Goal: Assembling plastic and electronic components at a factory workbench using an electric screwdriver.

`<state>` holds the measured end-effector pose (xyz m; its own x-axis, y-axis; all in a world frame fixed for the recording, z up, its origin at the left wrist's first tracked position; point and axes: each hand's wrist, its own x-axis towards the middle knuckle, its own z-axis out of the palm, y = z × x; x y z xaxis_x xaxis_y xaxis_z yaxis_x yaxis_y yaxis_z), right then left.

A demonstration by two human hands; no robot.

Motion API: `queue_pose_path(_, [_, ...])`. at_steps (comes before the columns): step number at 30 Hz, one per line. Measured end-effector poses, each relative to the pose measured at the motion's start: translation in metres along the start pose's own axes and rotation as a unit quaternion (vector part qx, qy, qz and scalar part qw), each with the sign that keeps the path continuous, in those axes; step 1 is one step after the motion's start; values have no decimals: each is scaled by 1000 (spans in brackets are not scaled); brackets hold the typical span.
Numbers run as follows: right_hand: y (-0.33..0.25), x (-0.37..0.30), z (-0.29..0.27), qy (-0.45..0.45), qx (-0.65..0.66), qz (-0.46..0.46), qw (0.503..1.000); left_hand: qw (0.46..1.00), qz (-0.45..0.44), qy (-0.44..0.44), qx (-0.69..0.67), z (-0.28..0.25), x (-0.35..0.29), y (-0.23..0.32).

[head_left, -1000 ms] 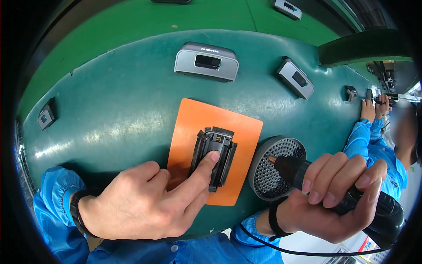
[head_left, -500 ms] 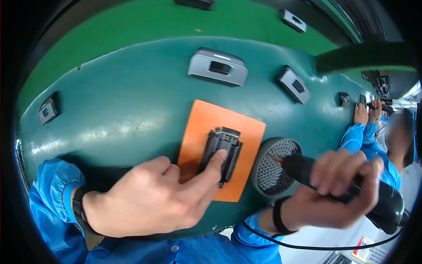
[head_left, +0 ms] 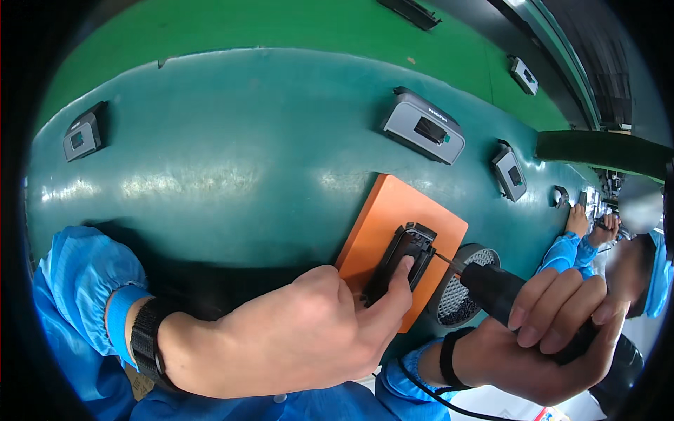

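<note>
A black plastic housing [head_left: 420, 237] lies at a slant on an orange pad [head_left: 382, 203]. My left hand [head_left: 302, 333] is closed on it, the index finger pressing its top; the other fingers and the housing's lower part are partly hidden. My right hand [head_left: 544, 337] wraps round a black corded electric screwdriver [head_left: 491, 286]. Its thin bit reaches left to the housing's upper right side, but I cannot tell whether the tip sits in a screw. Just under the screwdriver stands a round grey dish [head_left: 437, 309] with a perforated tray and small dark screws.
Beyond the pad, two grey-and-black device shells [head_left: 425, 130] [head_left: 510, 172] stand on the green table [head_left: 232, 140], with another shell [head_left: 83, 137] at far left. A green strip [head_left: 604, 151] crosses at right. A co-worker's hands [head_left: 579, 221] show at the far right.
The screwdriver's bit has moved from above the screw dish to the housing's side. My left hand still presses the housing. The whole view has shifted, with table things appearing farther right.
</note>
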<state>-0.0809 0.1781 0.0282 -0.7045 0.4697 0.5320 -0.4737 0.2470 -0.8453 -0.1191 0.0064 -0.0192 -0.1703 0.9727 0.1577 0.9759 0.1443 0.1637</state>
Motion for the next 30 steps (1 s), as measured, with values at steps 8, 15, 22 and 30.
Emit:
queue_pose_path(8, [4,-1,0,-36,12,-4,999,1000,-3,-6,-12,3,-1,0])
queue_pose_path(15, [9,1,4,-69,59,48,995,1000,-2,-8,-5,4,-2,0])
queue_pose_path(22, [17,-1,20,-37,17,39,998,1000,3,3,8,6,-2,-2])
queue_pose_path(30, [22,0,19,-55,3,12,998,1000,-7,1,-3,2,-1,2])
